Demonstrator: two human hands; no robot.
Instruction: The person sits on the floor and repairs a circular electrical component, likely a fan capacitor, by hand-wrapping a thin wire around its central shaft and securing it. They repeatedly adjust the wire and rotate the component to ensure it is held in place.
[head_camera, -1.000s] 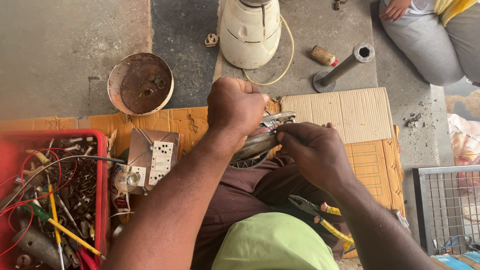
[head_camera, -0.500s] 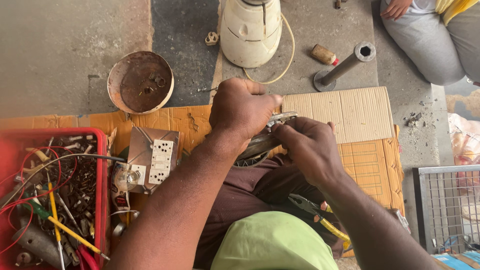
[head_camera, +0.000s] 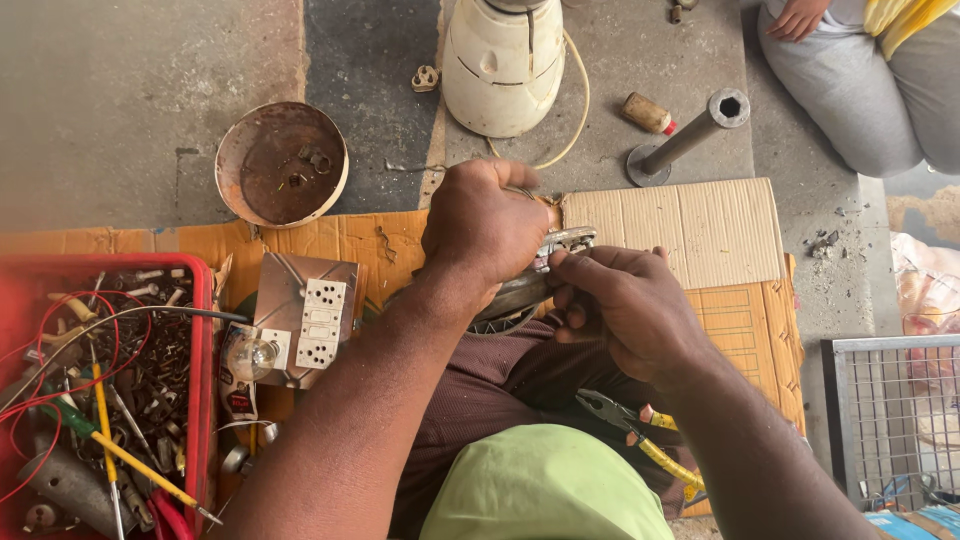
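Left hand (head_camera: 487, 225) fisted tight, knuckles up, closed round a thin tool handle; only a sliver of it visible at top of fist, tip hidden. Right hand (head_camera: 625, 305) curled, fingers wrapped over far end of a small metal part (head_camera: 562, 242), thumb side pinching it. Metal part: silvery-grey, dull shine, short & flat w/ a notched or bracketed end poking out btwn the two hands; rest covered by fingers, exact shape can't tell. Under it, a round dark disc-like piece (head_camera: 510, 300) w/ ribbed rim, resting on lap, mostly hidden by left wrist. Both held over front edge of cardboard sheet (head_camera: 700, 235), approx centre of view, above brown-trousered knees.

Yellow-handled pliers (head_camera: 630, 430) lying on lap just below right forearm, jaws pointing left. Switch board w/ white sockets & a bulb (head_camera: 300, 320) on cardboard, left of left forearm. Red crate (head_camera: 205, 300) at far left, full of wires, screwdrivers, scrap bits. Rusty round tin lid (head_camera: 282, 162) on concrete beyond. Cream mixer base (head_camera: 502, 62) at top, cord looping beside it. Metal pipe stand (head_camera: 685, 135) to its right. Another person's grey-clad knee (head_camera: 850, 90) top right. Wire cage (head_camera: 890, 420) at right edge.
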